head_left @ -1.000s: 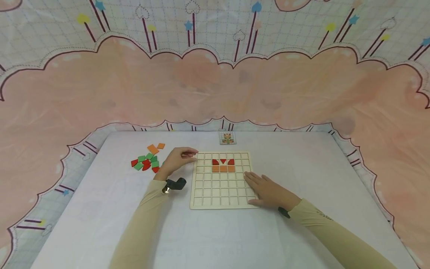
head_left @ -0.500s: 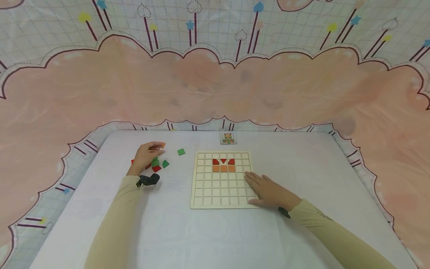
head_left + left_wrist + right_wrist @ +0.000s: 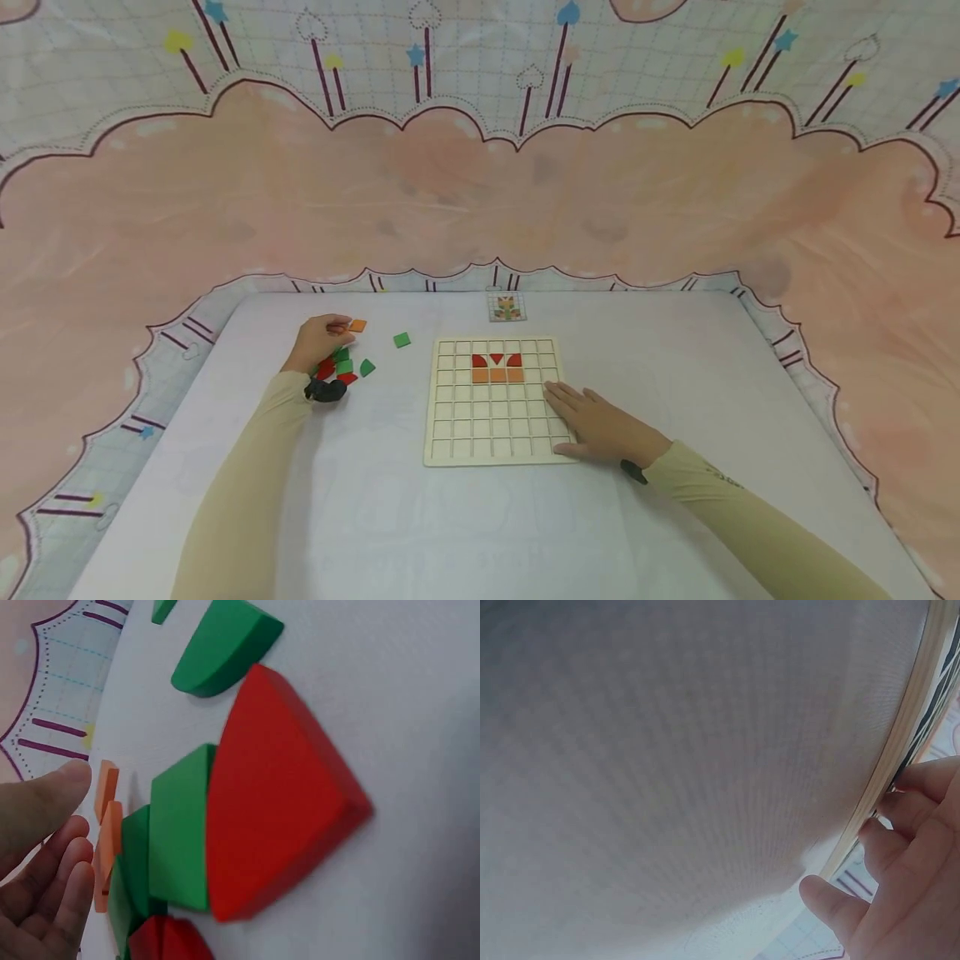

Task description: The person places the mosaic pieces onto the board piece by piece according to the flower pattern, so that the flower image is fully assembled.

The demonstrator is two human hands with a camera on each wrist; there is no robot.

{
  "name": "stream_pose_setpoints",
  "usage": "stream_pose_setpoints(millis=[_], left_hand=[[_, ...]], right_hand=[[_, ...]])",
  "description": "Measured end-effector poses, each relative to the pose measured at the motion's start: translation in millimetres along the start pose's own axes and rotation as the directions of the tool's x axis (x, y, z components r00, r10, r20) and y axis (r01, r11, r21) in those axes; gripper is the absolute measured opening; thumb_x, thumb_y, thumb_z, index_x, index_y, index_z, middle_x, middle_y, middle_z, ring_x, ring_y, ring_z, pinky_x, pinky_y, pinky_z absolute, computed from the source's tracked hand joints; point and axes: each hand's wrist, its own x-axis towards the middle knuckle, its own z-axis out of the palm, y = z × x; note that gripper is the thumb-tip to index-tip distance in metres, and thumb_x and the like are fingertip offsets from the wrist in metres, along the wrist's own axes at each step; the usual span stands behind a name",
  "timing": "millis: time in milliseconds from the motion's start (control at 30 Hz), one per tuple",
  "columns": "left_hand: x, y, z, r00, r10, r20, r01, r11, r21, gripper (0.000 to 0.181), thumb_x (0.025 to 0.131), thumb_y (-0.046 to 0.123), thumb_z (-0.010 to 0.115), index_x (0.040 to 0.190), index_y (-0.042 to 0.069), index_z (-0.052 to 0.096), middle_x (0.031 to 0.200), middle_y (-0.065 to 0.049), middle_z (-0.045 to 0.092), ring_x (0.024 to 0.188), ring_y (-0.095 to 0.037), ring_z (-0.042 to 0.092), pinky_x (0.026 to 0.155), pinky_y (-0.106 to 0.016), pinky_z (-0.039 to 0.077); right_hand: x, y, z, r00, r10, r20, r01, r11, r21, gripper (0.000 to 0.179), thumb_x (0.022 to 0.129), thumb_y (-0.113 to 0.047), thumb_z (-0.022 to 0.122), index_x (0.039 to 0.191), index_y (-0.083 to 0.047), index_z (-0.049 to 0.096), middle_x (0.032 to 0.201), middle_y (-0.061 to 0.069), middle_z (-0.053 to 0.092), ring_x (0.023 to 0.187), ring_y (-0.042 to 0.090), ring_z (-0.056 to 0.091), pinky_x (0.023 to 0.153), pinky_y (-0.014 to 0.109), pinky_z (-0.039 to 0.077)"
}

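My left hand [image 3: 321, 342] hovers over the loose tile pile, its fingertips close to orange tiles [image 3: 110, 832]. In the left wrist view the visible thumb and fingers stand apart, with no tile seen between them. Beside it lie a red quarter-circle tile [image 3: 277, 802], a green square tile [image 3: 180, 832] and a green quarter-circle tile [image 3: 367, 367]. My right hand [image 3: 603, 429] rests along the right edge of the gridded wooden board [image 3: 491, 425], fingers extended. Red tiles [image 3: 496, 359] form one row on the board, above orange square tiles [image 3: 497, 376].
A small pattern card [image 3: 507, 307] lies behind the board. One green square tile [image 3: 402, 339] sits apart, between pile and board. White cloth [image 3: 420, 533] covers the table, and a patterned curtain [image 3: 480, 200] hangs behind it.
My left hand has moved left from beside the board to the tile pile, then drawn slightly back from the farthest orange tile. The lone green tile has come into sight. My right hand stays put.
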Motion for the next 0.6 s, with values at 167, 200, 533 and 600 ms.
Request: stream_pose_setpoints(millis=[167, 200, 533, 600], left_hand=[[9.6, -4.6, 1.7, 1.000, 0.008, 0.003, -0.008, 0.999, 0.044, 0.043, 0.089, 0.008, 0.060, 0.127, -0.009, 0.051, 0.119, -0.028, 0.057, 0.109, -0.036, 0.054, 0.098, -0.047, 0.044], [10.7, -4.3, 1.5, 1.000, 0.006, 0.008, -0.006, 0.999, 0.049, 0.043, 0.089, 0.008, 0.060, 0.127, -0.009, 0.051, 0.119, -0.028, 0.057, 0.109, -0.036, 0.053, 0.098, -0.047, 0.044], [16.8, 9.3, 4.1, 0.997, 0.075, 0.035, -0.078, 0.991, 0.109, 0.033, 0.085, -0.001, 0.061, 0.115, -0.012, 0.059, 0.107, -0.028, 0.062, 0.095, -0.034, 0.058, 0.084, -0.039, 0.049], [18.0, 12.1, 7.1, 0.995, 0.085, 0.052, -0.091, 0.988, 0.127, 0.031, 0.085, -0.001, 0.060, 0.114, -0.011, 0.060, 0.105, -0.026, 0.063, 0.093, -0.031, 0.058, 0.082, -0.036, 0.049]], right_hand=[[3.0, 0.7, 1.0, 1.000, -0.015, 0.002, 0.015, 1.000, -0.008, 0.086, 0.089, -0.054, 0.053, 0.150, -0.004, 0.017, 0.157, 0.013, 0.020, 0.144, 0.029, 0.021, 0.112, 0.054, 0.024], [3.3, 1.0, 1.4, 1.000, -0.017, 0.003, 0.017, 1.000, -0.015, 0.086, 0.089, -0.054, 0.052, 0.150, -0.004, 0.016, 0.157, 0.013, 0.019, 0.144, 0.028, 0.021, 0.112, 0.054, 0.025], [3.1, 0.9, 0.6, 1.000, -0.009, 0.010, 0.009, 1.000, -0.015, 0.086, 0.089, -0.054, 0.053, 0.150, -0.005, 0.017, 0.157, 0.012, 0.019, 0.145, 0.028, 0.020, 0.113, 0.054, 0.024], [2.9, 0.7, 0.1, 1.000, -0.008, 0.010, 0.008, 1.000, -0.014, 0.086, 0.089, -0.054, 0.053, 0.150, -0.005, 0.017, 0.157, 0.012, 0.019, 0.145, 0.028, 0.020, 0.113, 0.054, 0.024]])
